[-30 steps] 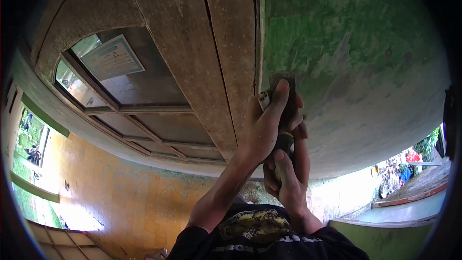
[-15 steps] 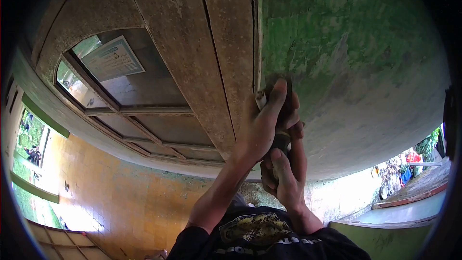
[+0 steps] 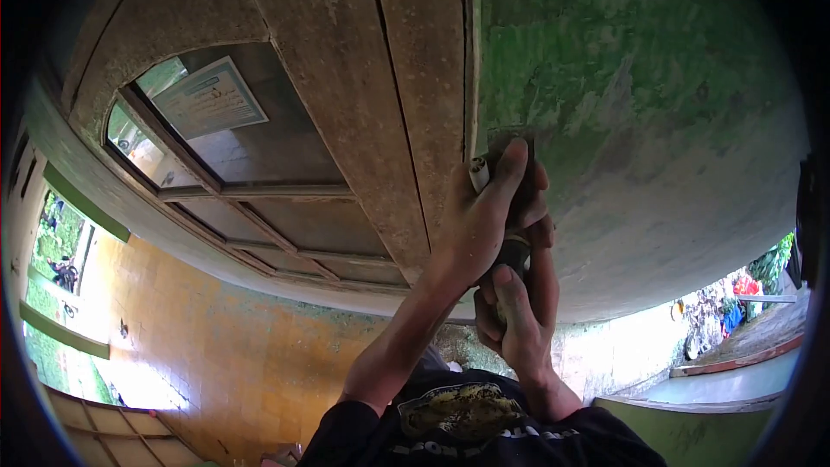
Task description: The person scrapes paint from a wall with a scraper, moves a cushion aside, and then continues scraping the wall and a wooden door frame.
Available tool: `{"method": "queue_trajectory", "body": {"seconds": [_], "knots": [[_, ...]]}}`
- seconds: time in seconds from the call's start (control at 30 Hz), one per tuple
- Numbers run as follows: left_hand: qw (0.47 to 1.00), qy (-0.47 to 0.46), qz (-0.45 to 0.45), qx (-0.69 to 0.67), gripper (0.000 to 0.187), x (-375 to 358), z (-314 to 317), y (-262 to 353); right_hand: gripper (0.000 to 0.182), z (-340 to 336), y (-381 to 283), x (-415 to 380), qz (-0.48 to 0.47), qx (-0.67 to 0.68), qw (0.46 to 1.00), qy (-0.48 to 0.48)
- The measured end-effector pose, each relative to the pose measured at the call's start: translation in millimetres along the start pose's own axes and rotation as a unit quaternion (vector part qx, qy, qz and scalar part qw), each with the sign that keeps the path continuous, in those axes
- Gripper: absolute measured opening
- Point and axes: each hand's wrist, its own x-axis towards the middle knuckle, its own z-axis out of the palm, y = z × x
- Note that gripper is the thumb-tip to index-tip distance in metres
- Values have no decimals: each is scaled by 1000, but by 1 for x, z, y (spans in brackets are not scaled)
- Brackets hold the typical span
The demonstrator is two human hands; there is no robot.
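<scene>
Both of my hands grip a dark scraper (image 3: 513, 251), raised against the wall with its flat end upward. My left hand (image 3: 480, 220) closes around the upper part, its thumb lying along the blade. A white cigarette-like stick (image 3: 478, 175) sticks out between the fingers of that hand. Lower down, my right hand (image 3: 523, 320) wraps the handle, thumb pointing up. The scraper's tip is at the green painted wall (image 3: 605, 60), just right of the wooden frame (image 3: 424, 104). Fingers hide much of the tool.
Left of the hands is a worn wooden panel with window panes, behind which a printed paper (image 3: 210, 98) shows. Yellowish floor tiles (image 3: 233, 337) lie below. A low green ledge (image 3: 692, 432) stands at lower right, with bright outdoor openings on both sides.
The view has shifted slightly, so the door and wall sit a little further right. Both hands keep their grip on the scraper, with little visible movement along the wall.
</scene>
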Motion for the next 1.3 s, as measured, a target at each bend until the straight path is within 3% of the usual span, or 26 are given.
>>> {"method": "queue_trajectory", "body": {"seconds": [0.27, 0.37, 0.47, 0.53, 1.0, 1.3], "knots": [[998, 14, 42, 47, 40, 7, 8, 17, 61, -4, 6, 16, -39, -27, 999, 12], [999, 43, 13, 14, 39, 2, 13, 12, 61, 1, 0, 14, -80, -82, 993, 26], [999, 29, 15, 8, 39, 2, 4, 3, 62, -3, 0, 7, 3, -11, 1000, 11], [1000, 22, 9, 12, 40, 2, 4, 4, 63, -3, 3, 9, -53, -70, 996, 19], [1000, -12, -20, -18, 41, 1, 5, 11, 63, 4, -3, 2, -27, -29, 999, 32], [999, -7, 21, 35, 40, 3, 3, 7, 64, 4, 1, 6, -15, -20, 999, 39]]}}
